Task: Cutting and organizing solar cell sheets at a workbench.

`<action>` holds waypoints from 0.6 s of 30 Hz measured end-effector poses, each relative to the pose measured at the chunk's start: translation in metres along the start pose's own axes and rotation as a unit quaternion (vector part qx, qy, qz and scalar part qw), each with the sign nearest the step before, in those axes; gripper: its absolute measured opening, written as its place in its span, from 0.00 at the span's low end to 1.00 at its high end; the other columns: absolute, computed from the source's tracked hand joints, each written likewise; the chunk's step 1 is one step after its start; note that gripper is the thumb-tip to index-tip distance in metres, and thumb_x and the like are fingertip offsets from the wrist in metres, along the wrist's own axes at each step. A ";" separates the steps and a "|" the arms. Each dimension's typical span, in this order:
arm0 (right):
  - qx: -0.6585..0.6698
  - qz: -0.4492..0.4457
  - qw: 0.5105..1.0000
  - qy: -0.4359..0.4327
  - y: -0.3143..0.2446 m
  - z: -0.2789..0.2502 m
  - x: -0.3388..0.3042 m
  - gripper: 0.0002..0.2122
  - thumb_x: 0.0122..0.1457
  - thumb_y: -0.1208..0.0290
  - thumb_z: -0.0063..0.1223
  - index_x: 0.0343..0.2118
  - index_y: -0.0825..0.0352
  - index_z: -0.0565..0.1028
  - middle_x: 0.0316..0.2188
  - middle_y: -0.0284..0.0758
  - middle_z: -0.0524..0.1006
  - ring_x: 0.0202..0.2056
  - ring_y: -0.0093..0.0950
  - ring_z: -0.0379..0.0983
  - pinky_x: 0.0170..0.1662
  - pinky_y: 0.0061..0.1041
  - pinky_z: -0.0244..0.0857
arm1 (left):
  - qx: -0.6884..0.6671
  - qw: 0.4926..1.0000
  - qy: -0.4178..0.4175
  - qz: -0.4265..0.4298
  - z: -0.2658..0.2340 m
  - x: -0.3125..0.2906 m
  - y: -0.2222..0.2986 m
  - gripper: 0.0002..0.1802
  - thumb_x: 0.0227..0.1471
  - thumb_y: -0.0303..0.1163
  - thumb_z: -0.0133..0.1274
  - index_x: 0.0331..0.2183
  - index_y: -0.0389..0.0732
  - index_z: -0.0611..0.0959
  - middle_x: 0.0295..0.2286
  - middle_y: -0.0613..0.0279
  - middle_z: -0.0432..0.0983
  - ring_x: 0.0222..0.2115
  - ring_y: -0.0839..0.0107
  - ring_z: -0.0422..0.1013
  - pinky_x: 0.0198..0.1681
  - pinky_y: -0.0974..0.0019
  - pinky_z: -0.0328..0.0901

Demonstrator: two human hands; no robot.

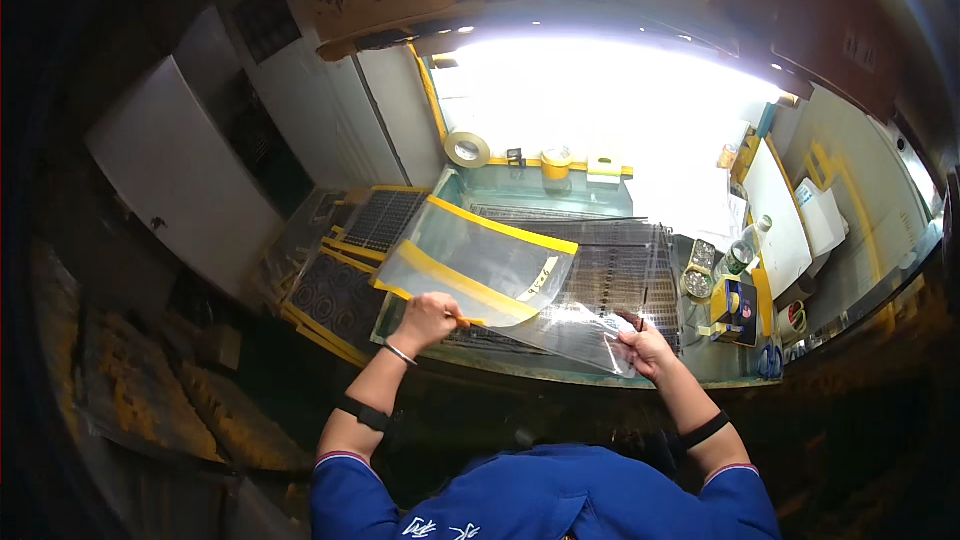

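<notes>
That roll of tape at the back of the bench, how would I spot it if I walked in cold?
Start at the glass-topped workbench under the bright lamp and look to its far left corner. There the roll of tape stands tilted against the yellow edge strip. It is a tan ring with an open middle, larger than the small yellow pot to its right.

Glass-topped workbench [560, 190], glare washing out its far half. On it: perforated grid sheet [610, 270], tape roll [467, 149] far left, bottle [738, 255] right, possibly small jars [698, 275].
</notes>
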State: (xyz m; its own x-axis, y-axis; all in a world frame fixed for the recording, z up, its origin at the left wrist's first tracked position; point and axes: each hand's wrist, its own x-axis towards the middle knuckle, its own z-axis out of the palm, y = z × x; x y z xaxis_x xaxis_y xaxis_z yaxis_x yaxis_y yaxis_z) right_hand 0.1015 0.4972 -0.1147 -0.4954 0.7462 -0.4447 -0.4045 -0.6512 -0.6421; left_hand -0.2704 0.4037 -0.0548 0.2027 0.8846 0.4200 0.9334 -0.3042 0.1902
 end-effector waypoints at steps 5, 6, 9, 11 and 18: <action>-0.027 -0.055 0.998 -0.004 -0.020 -0.002 -0.032 0.20 0.51 0.85 0.40 0.49 0.68 0.59 0.38 0.45 0.69 0.36 0.36 0.71 0.42 0.37 0.68 | -0.313 0.923 0.181 -0.133 -0.031 0.027 -0.057 0.10 0.44 0.29 0.54 0.20 0.36 0.72 0.17 0.64 0.71 0.21 0.83 0.64 0.23 0.76 0.60; -0.042 -0.064 0.997 0.001 -0.024 -0.003 -0.043 0.20 0.51 0.85 0.41 0.50 0.68 0.59 0.37 0.44 0.70 0.35 0.35 0.71 0.40 0.36 0.68 | -0.291 0.924 0.215 -0.126 -0.039 0.032 -0.064 0.10 0.46 0.30 0.53 0.22 0.36 0.70 0.17 0.63 0.69 0.21 0.83 0.62 0.23 0.75 0.60; -0.120 -0.067 0.990 0.028 -0.043 -0.021 -0.100 0.21 0.51 0.83 0.44 0.50 0.68 0.59 0.32 0.41 0.71 0.31 0.32 0.72 0.34 0.30 0.69 | -0.212 0.933 0.265 -0.122 -0.060 0.049 -0.052 0.08 0.50 0.30 0.49 0.27 0.37 0.68 0.19 0.58 0.69 0.20 0.75 0.66 0.24 0.71 0.62; -0.147 -0.093 0.984 0.045 -0.059 -0.026 -0.159 0.22 0.51 0.80 0.46 0.50 0.68 0.59 0.31 0.41 0.72 0.29 0.30 0.72 0.30 0.26 0.68 | -0.150 0.946 0.274 -0.086 -0.058 0.054 -0.040 0.06 0.50 0.28 0.47 0.28 0.36 0.69 0.22 0.54 0.70 0.22 0.61 0.70 0.25 0.64 0.65; -0.225 -0.244 0.899 0.286 -0.061 -0.029 -0.376 0.25 0.49 0.76 0.49 0.51 0.69 0.57 0.35 0.39 0.71 0.31 0.27 0.70 0.33 0.23 0.66 | -0.224 0.936 0.094 0.254 0.058 0.042 0.010 0.08 0.39 0.16 0.43 0.27 0.36 0.72 0.29 0.55 0.72 0.34 0.57 0.69 0.41 0.61 0.64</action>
State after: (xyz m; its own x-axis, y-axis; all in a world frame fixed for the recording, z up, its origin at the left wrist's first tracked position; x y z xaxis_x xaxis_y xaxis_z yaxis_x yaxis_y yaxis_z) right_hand 0.3351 0.2599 0.0733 0.1848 0.9607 -0.2069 -0.0501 -0.2011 -0.9783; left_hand -0.2351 0.4580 -0.0868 0.4924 0.5204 0.6977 0.5042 -0.8239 0.2588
